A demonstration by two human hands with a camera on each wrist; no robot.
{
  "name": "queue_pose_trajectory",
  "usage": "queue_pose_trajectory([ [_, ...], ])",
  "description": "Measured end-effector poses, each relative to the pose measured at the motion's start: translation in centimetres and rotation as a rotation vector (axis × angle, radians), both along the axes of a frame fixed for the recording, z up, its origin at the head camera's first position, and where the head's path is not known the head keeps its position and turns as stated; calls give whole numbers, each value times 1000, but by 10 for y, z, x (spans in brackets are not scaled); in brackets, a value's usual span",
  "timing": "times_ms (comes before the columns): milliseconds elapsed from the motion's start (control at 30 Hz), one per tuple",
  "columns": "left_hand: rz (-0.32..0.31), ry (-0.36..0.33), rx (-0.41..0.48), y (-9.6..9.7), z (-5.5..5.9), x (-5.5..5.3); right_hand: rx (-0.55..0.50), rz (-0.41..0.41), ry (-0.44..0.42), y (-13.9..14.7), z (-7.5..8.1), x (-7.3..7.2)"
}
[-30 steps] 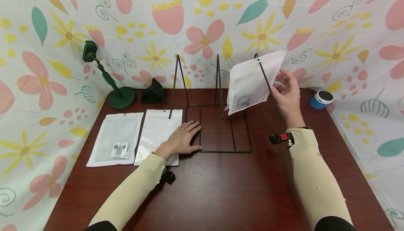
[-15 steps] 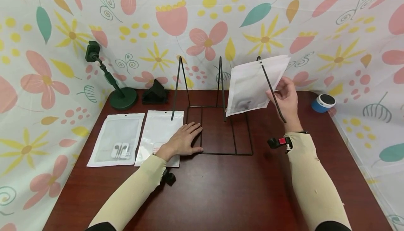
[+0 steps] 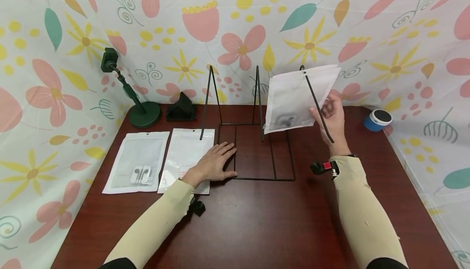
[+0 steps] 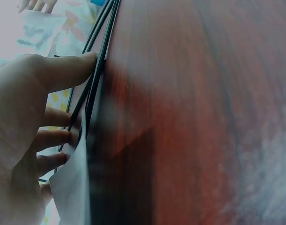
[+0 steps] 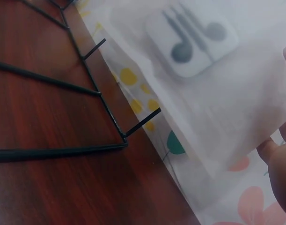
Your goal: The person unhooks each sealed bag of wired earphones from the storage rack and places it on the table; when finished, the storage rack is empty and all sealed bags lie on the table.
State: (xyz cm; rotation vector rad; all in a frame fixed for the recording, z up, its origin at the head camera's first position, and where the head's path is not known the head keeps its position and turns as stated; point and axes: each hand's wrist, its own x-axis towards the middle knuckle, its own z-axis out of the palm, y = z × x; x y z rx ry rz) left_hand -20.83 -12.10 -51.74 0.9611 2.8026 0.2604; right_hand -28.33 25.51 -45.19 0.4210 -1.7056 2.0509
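A black wire display rack (image 3: 264, 179) with three upright hooks stands on the dark wood table. White pouches (image 3: 293, 101) hang from its right hook, tilted, and an earphone case (image 5: 189, 40) shows through the front one. My right hand (image 3: 332, 124) holds their lower right edge, thumb in front and fingers curled behind. My left hand (image 3: 214, 163) rests with spread fingers on the left side of the rack's base, also over a flat white pouch (image 3: 183, 150). Farther left lies another pouch (image 3: 137, 154) with earphones visible through its window.
A dark green stand (image 3: 143, 114) with a jointed arm is at the back left, beside a black angular holder (image 3: 180, 107). A blue and white round container (image 3: 378, 120) sits at the back right. Flowered cloth (image 3: 238, 16) covers the wall behind.
My right hand has shifted slightly down and left, its thumb now over the pouches' edge. The pouches have swung a little flatter. My left hand stays in place.
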Motion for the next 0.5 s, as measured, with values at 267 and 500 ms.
queue_pose_trajectory([
  [267, 6, -2, -10, 0, -1, -1, -24, 4, -11, 0, -9, -1],
  [500, 1, 0, 14, 0, -2, 0, -73, 21, -5, 1, -13, -1],
])
